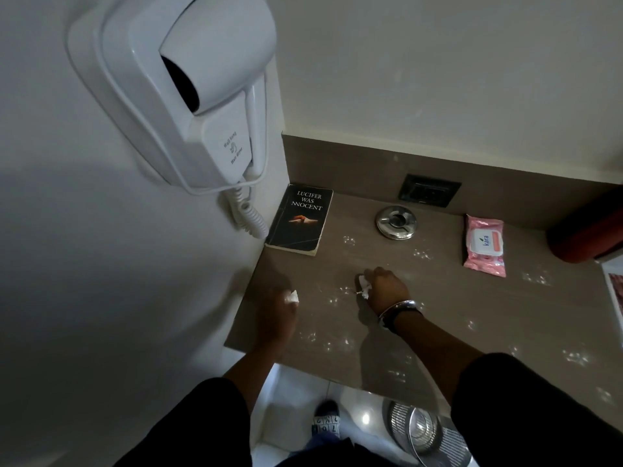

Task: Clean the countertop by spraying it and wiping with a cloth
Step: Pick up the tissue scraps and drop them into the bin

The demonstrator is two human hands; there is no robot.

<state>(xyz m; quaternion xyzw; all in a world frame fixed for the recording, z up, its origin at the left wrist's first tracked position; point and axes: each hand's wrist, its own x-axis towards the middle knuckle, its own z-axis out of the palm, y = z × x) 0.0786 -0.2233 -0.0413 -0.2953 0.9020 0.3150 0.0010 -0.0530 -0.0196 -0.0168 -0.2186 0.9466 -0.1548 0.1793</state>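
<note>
The brown countertop (472, 308) carries several patches of white foam droplets (340, 293). My right hand (384, 289) presses a crumpled white tissue (364, 284) onto the middle of the counter. Near the counter's left edge, my left hand (274, 318) is closed on another small white tissue (292, 295). No spray bottle is in view.
A black book (301, 220) lies at the back left corner under a wall-hung hair dryer (202, 96). A steel ashtray (396, 222), a wall socket (429, 190), a pink wipes pack (485, 246) and a red object (586, 230) line the back. A metal bin (421, 429) stands below.
</note>
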